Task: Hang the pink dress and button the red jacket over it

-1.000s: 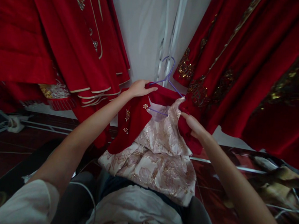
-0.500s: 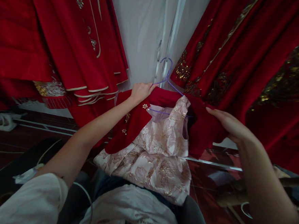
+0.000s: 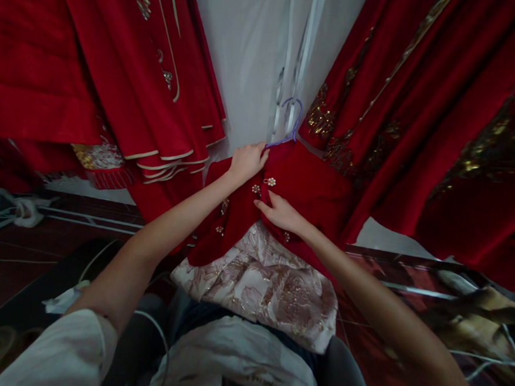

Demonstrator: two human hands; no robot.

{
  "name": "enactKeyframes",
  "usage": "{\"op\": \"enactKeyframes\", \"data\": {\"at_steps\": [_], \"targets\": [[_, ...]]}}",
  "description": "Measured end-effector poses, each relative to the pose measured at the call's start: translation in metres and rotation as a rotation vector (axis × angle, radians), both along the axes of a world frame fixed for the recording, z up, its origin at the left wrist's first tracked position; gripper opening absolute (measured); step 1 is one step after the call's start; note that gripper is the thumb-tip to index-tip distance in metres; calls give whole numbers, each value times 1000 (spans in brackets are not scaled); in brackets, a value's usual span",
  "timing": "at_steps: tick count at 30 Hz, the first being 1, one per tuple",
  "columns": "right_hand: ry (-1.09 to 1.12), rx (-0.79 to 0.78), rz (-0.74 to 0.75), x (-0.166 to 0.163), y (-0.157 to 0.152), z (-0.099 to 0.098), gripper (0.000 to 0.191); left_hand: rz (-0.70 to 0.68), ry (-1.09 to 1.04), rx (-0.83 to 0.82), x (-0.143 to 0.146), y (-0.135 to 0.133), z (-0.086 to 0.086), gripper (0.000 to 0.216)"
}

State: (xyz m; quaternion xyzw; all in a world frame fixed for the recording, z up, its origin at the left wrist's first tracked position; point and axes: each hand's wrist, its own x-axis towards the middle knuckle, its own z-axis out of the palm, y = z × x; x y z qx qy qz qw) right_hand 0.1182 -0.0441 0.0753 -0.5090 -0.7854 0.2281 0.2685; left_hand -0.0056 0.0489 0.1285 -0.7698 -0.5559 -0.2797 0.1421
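A small red jacket (image 3: 315,188) with pearl flower buttons hangs on a purple wire hanger (image 3: 291,122) over a pale pink and gold brocade dress (image 3: 264,281). My left hand (image 3: 246,160) is closed on the jacket's collar by the hanger's neck. My right hand (image 3: 280,212) pinches the jacket's front edge near the buttons, and the two front panels lie closed across the dress's top. The dress's skirt spreads over my lap.
Long red embroidered garments (image 3: 116,71) hang at the left, more red garments (image 3: 422,110) at the right, with a white wall (image 3: 254,51) between. White cables (image 3: 18,211) lie on the dark red floor at the left. A printed sheet (image 3: 461,301) lies at the right.
My right hand has drawn the jacket's right panel across the dress's bodice and come in to the button line. The pale bodice, seen before, is now covered. My left hand stayed at the collar.
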Motion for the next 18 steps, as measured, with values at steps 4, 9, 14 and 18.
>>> {"op": "enactKeyframes", "data": {"at_steps": [4,9,14,18], "targets": [[-457,-63,-237,38,-6,-14,37,-85,8,39,-8,2,-26,50],[-711,-207,-449,96,-11,-15,44,-70,11,32,-29,-4,-52,69],[-739,-246,-423,128,-11,-8,48,98,-39,-199,-65,6,-23,41],[-649,-199,-291,119,-21,2,47,135,-121,-111,-74,20,22,24]]}}
